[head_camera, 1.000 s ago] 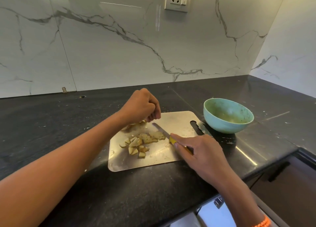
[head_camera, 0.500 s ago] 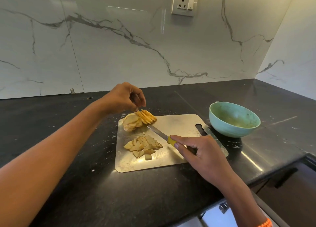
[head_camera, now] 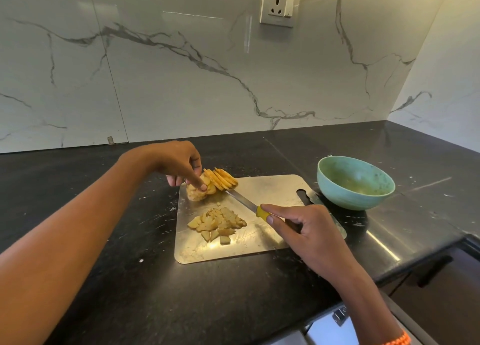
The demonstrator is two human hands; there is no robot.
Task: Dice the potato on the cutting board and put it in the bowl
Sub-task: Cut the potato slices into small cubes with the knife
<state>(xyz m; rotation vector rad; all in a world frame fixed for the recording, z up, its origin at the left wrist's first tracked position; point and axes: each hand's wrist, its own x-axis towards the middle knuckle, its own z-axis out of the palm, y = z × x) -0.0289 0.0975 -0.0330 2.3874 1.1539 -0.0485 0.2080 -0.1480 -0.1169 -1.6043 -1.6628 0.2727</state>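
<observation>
Open black countertop (head_camera: 130, 279) left of and before the steel cutting board (head_camera: 270, 188), bare board between diced potato pieces (head_camera: 217, 224) and teal bowl (head_camera: 355, 182) crossed by the knife (head_camera: 249, 205), sliced potato (head_camera: 213, 183) crowding the far-left corner.

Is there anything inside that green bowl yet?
The round pale green bowl shows only a wet, yellowish smear on its floor and no potato pieces. Its near wall hides the closest part of the inside. The diced potato pile lies on the steel cutting board.
</observation>
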